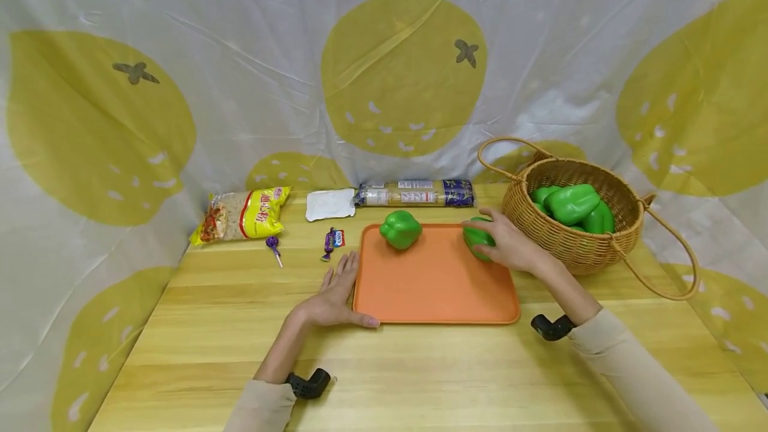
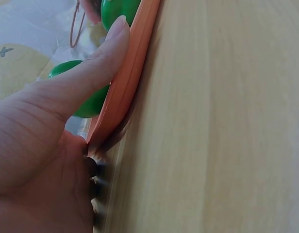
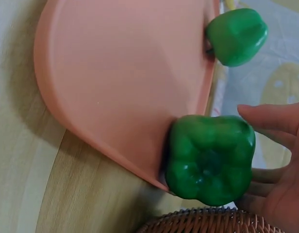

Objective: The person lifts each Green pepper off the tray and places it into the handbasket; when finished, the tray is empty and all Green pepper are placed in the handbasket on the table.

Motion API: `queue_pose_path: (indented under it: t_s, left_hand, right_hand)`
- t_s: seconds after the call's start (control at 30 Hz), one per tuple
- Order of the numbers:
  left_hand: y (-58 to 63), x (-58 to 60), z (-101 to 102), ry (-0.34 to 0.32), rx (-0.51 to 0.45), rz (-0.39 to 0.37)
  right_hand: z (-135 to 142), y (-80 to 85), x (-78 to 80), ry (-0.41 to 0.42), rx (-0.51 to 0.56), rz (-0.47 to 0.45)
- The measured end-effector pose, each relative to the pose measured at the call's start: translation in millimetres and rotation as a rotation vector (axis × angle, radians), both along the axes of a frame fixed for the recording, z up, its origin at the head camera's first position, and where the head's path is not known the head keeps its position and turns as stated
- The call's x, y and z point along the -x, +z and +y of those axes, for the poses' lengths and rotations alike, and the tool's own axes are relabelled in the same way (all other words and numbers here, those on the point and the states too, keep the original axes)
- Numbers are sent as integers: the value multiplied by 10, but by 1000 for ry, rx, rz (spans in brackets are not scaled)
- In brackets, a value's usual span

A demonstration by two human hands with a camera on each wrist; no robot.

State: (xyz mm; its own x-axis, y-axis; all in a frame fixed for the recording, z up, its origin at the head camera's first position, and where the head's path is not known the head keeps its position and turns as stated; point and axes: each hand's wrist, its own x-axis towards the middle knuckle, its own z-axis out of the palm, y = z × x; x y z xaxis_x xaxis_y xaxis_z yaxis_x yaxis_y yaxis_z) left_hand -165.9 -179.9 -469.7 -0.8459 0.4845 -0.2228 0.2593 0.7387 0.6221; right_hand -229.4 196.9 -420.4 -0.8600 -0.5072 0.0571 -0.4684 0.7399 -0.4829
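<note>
An orange tray [image 1: 437, 285] lies on the wooden table. My left hand [image 1: 333, 299] is spread along its left side, thumb at the front left corner; in the left wrist view the thumb [image 2: 106, 51] lies against the rim. At the tray's far right corner sits a green bell pepper [image 1: 478, 239], its lobed end facing the right wrist camera. Around it my right hand [image 1: 510, 240] spreads with straight fingers, and the thumb tip is right at the pepper's edge. Another green bell pepper [image 1: 401, 230] rests at the far left corner of the tray.
A wicker basket [image 1: 567, 245] with several green peppers stands right of the tray. Along the back lie a yellow food bag [image 1: 240, 215], a white packet [image 1: 331, 205] and a noodle pack [image 1: 414, 193]. A lollipop [image 1: 273, 249] and a purple-wrapped candy [image 1: 329, 243] lie left of the tray.
</note>
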Motion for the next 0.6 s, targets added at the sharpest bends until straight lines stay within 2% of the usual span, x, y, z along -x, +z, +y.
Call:
queue_pose_path:
  t_s: [0.27, 0.6]
  left_hand:
    - [-13, 14, 8, 1, 10, 7]
    - [-3, 2, 5, 2, 5, 2]
  right_hand:
    - [-10, 29, 4, -11, -100, 24]
    - [-38, 108, -3, 63, -159, 29]
